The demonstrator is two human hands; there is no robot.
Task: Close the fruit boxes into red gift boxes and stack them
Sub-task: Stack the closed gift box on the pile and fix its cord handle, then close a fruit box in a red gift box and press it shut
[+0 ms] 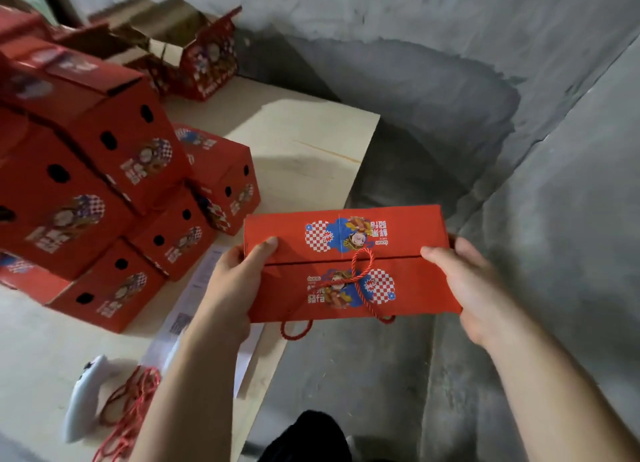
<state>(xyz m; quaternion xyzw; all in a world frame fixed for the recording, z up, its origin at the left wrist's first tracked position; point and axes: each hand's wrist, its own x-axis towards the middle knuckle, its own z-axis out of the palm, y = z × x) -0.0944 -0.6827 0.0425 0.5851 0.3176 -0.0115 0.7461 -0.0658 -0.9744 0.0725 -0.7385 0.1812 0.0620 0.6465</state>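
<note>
A flat-topped red cardboard gift box [349,264], cartoon-printed and rope-handled, is being grasped at both ends by the left grip [232,285] and right grip [474,285], beyond the pale wooden surface [311,142] edge, over bare floor.

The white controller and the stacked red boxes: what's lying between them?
In the head view, only bare pale table lies between the white controller and the stacked boxes.

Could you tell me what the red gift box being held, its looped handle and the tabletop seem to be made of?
Red gift box: printed cardboard, likely corrugated, with a matte finish; its flaps meet at a crisp folded seam.
Handle: twisted red cord, probably a synthetic fibre, with a ropelike twist and slight sheen.
Tabletop: pale unfinished board, apparently plywood, with a faint grain and a thin edge.
</note>
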